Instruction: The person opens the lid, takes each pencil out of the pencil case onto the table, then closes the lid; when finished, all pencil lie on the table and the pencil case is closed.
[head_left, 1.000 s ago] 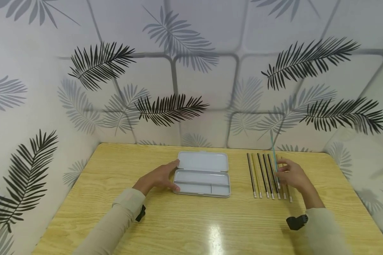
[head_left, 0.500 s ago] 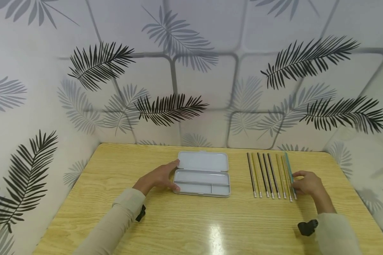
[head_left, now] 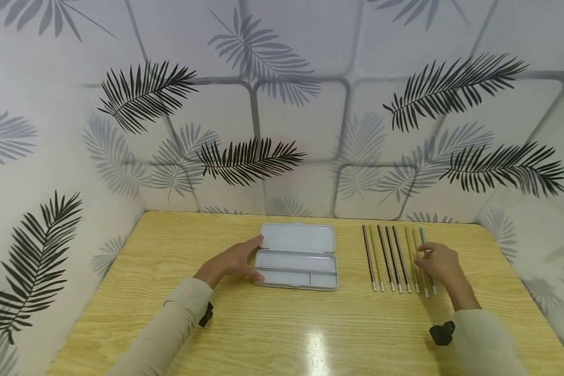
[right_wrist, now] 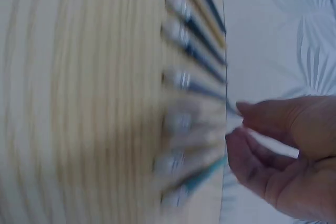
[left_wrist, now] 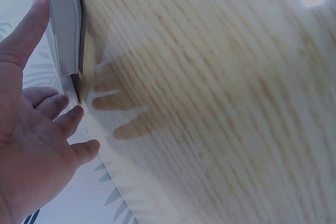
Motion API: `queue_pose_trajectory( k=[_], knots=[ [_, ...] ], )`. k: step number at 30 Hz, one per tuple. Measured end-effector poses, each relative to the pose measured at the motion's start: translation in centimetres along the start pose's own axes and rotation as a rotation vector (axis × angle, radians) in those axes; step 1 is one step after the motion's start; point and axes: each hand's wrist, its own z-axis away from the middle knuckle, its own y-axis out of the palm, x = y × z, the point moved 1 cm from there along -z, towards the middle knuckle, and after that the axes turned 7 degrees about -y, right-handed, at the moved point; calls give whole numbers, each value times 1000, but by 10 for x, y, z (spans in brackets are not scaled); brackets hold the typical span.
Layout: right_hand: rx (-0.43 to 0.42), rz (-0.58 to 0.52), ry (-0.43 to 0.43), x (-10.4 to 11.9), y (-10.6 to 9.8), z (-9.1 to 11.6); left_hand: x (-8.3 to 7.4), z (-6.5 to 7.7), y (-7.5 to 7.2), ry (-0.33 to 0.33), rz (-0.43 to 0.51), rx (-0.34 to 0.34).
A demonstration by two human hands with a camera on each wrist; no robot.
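Note:
A grey pencil case (head_left: 282,279) lies with its lid open on the table. My left hand (head_left: 234,261) rests at its left side, thumb at the front left corner and fingers near the lid. In the left wrist view, the thumb lies along the case edge and the other fingers are loosely bent. My right hand (head_left: 443,263) hovers over the right end of a row of pencils, thumb and fingertips apart, with no pencil seen between them. The teal pencil (head_left: 422,235) at the end is partly hidden by that hand. Beside it lie gold pencils (head_left: 410,245).
Several black pencils (head_left: 388,256) and another gold pencil (head_left: 377,258) lie further left in the row, white-tipped ends toward me. The wooden table (head_left: 244,334) meets a leaf-patterned wall (head_left: 310,125) at its back edge.
My right hand carried the teal pencil to the right end of the row, laid it down and let go, then moved slightly left. My left hand has stayed at the case.

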Motion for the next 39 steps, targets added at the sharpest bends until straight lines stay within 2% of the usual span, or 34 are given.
queue_pose_trajectory(
  k=[4,7,16,21,26,29,39],
  knots=[
    [-37,-91,-165,36,20,-13,1,1,-1,-6,6,3],
    [-31,-150,-243,63,38,-23,0,2,-1,-13,3,3],
    [72,-315,-350,122,82,-39,-2,1,1,-19,7,-2],
    [79,-335,-373,140,93,-41,-1,1,1,-13,2,-1],
    [216,-321,-410,151,104,-41,-2,2,0,-18,4,0],
    [265,-307,-430,156,109,-40,-3,3,-1,-18,11,8],
    [277,-227,-463,171,115,-46,-4,5,-3,-22,-9,2]
  ],
)
